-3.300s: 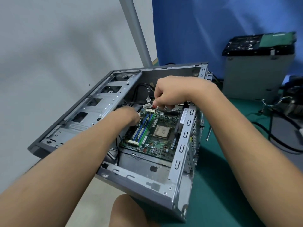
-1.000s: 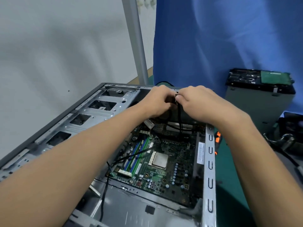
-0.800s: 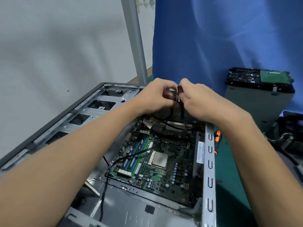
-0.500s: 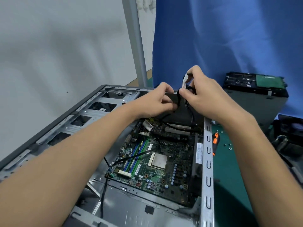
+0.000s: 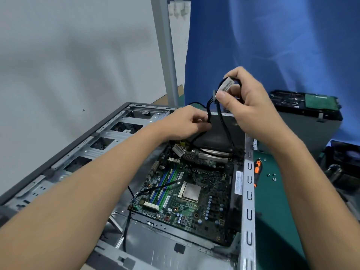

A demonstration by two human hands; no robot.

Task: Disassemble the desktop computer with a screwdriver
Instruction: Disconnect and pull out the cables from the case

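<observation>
The grey computer case (image 5: pixel 247 201) lies open on its side, with the green motherboard (image 5: pixel 187 193) bare inside. My right hand (image 5: pixel 245 106) is raised above the case's far end and pinches a bundle of black cables (image 5: pixel 221 114) with a white label. My left hand (image 5: pixel 187 121) sits lower, just left of it, fingers curled round the same black cables. An orange-and-black screwdriver (image 5: pixel 257 170) lies on the green mat right of the case; neither hand touches it.
A removed grey unit (image 5: pixel 303 131) with a drive on top stands at the back right. Several loose screws (image 5: pixel 271 175) lie on the green mat (image 5: pixel 272 221). A black fan part (image 5: pixel 344 158) sits at the far right. A grey pole (image 5: pixel 165 51) rises behind the case.
Both hands came up from the motherboard to the case's far end. My right hand has drawn the black cables upward while my left hand stays low on them.
</observation>
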